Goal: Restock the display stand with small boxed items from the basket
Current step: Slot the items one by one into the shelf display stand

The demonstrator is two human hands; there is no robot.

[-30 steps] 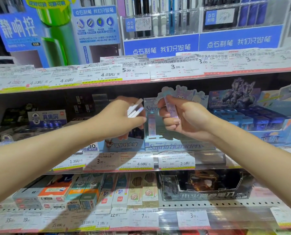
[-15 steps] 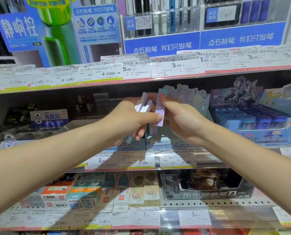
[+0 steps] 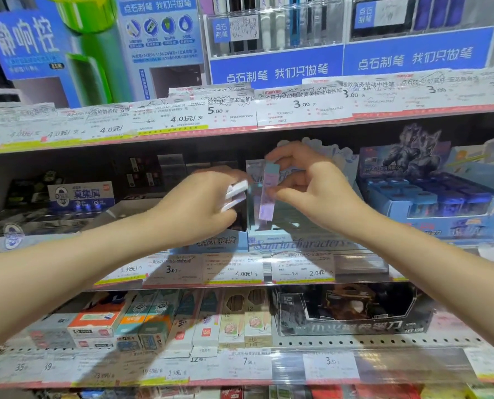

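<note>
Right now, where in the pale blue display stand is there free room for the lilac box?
Free room lies inside the display stand, behind its front wall, below the lilac box the right hand pinches. It is crowded left, where the left hand holds white boxes, and right, at the full blue tray.

I see the middle shelf (image 3: 240,283) carrying the pale blue display stand (image 3: 297,243), with a blue boxed tray (image 3: 441,214) just beside it.

- The upper shelf edge (image 3: 240,122) caps the bay from above.
- The dark gap (image 3: 182,174) behind the left hand (image 3: 199,205) lies open.
- The blue box tray (image 3: 435,203) blocks the right side; the display stand (image 3: 291,243) fronts the middle.
</note>
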